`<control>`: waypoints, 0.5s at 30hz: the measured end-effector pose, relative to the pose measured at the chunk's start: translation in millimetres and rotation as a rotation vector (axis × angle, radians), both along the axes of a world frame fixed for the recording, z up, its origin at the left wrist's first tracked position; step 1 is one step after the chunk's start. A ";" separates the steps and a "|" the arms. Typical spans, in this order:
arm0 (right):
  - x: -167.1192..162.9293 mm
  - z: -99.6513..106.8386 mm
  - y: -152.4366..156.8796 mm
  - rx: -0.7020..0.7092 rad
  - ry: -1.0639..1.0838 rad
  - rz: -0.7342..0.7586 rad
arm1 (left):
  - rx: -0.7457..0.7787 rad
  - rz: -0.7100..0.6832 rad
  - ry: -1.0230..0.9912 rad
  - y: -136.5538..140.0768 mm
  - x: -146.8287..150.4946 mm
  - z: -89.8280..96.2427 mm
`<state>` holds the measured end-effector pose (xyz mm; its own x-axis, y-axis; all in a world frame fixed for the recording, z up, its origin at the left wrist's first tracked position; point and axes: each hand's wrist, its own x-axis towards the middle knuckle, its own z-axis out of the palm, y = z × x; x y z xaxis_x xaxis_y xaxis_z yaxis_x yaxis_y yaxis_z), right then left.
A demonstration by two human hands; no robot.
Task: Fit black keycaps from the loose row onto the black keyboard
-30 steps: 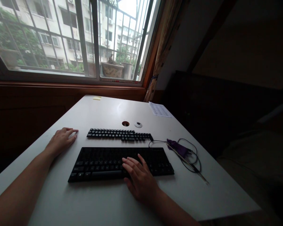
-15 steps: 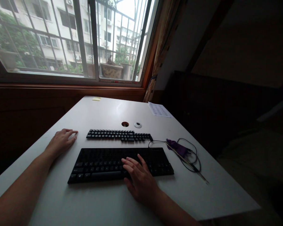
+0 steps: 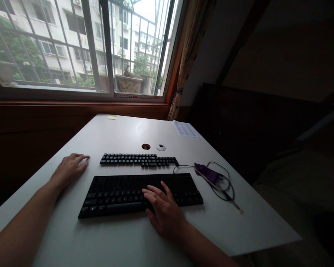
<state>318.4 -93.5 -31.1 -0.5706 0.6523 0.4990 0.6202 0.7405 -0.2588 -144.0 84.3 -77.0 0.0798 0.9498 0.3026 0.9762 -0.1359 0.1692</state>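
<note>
A black keyboard [image 3: 115, 199] lies near the front of the white table, and its rear part looks bare of keycaps. My right hand [image 3: 164, 211] rests over its right-middle part, fingers stretched out and thumb apart; what lies under the fingertips is hidden. Behind the keyboard, loose black keycaps [image 3: 128, 159] stand in rows. My left hand [image 3: 69, 168] lies on the table to the left of these rows, fingers extended and holding nothing.
Right of the keyboard lie a purple cloth [image 3: 208, 174], a coiled black cable [image 3: 232, 181] and a thin stick [image 3: 235, 206]. Farther back are a cable hole [image 3: 146, 147], its round white cover [image 3: 160, 147], a printed sheet [image 3: 186, 129] and a yellow note [image 3: 111, 117].
The whole view has shifted slightly, so things appear a little farther left. Both hands keep nearly the same place and pose.
</note>
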 end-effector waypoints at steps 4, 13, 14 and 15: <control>0.3 0.2 0.1 -0.007 -0.005 0.000 | -0.009 0.013 -0.016 -0.3 0.0 0.6; 1.4 3.2 17.3 0.060 0.047 0.005 | 0.000 0.049 0.002 0.5 3.8 1.2; 1.2 5.9 22.6 0.040 0.070 -0.014 | -0.002 0.054 0.005 0.7 4.0 1.1; 0.8 8.7 29.0 0.021 0.098 -0.044 | -0.004 0.055 0.007 0.8 4.0 0.9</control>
<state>319.2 -64.5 -22.4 -0.4895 0.6644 0.5648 0.6246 0.7191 -0.3046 -140.0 85.2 -76.2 0.0296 0.9541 0.2980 0.9834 -0.0813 0.1625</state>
